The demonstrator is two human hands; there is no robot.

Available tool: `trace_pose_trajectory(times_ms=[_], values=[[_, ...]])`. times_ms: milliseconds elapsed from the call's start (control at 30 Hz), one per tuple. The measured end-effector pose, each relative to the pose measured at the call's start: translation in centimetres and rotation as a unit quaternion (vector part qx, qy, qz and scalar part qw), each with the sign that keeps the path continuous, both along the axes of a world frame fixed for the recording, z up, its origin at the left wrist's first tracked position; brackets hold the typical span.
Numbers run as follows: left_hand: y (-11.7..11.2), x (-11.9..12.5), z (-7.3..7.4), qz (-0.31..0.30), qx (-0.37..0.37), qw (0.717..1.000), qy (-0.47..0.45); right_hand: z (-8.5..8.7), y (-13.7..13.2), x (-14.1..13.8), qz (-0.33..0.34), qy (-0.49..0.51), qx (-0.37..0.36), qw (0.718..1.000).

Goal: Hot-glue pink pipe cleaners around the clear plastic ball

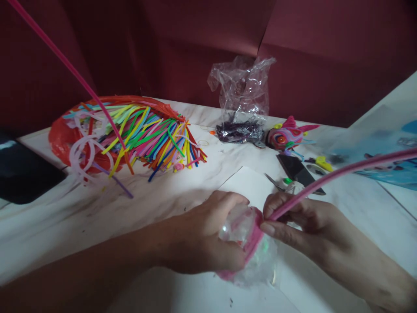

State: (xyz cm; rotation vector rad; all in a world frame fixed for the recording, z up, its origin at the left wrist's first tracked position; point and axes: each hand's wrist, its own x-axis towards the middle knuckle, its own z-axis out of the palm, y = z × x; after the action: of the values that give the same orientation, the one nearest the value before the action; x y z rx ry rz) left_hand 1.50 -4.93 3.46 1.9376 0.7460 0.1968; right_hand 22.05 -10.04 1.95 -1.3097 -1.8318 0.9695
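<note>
My left hand (208, 237) is closed round a clear, crinkly plastic ball (239, 226) partly wrapped in pink strip (252, 243). My right hand (296, 221) pinches a long pink tube (342, 171) right at the ball's edge; the tube runs off to the right. Another pink tube (65, 63) crosses the upper left. Both hands rest low over the white marble-look table (163, 195).
A red bag (61, 139) spilling several coloured tubes (156, 137) lies at the left. A clear plastic bag (243, 100), a colourful finished figure (286, 134), scissors (276, 182), a dark card (298, 171) and a white sheet (250, 184) lie behind the hands. A black object (22, 174) sits far left.
</note>
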Motion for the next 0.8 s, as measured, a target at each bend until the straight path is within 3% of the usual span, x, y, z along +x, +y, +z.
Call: trace_pose_trajectory(times_ms=[333, 500, 800], values=[[-0.34, 0.17, 0.14, 0.02, 0.027, 0.999, 0.013, 0.16, 0.22, -0.37, 0.01, -0.005, 0.029, 1.0], [-0.19, -0.28, 0.37, -0.019, 0.027, 0.999, 0.013, 0.46, -0.07, -0.56, 0.013, 0.006, 0.002, 1.0], [-0.29, -0.24, 0.57, -0.006, 0.003, 1.0, 0.031, 0.48, 0.03, -0.69, 0.015, 0.01, -0.013, 1.0]])
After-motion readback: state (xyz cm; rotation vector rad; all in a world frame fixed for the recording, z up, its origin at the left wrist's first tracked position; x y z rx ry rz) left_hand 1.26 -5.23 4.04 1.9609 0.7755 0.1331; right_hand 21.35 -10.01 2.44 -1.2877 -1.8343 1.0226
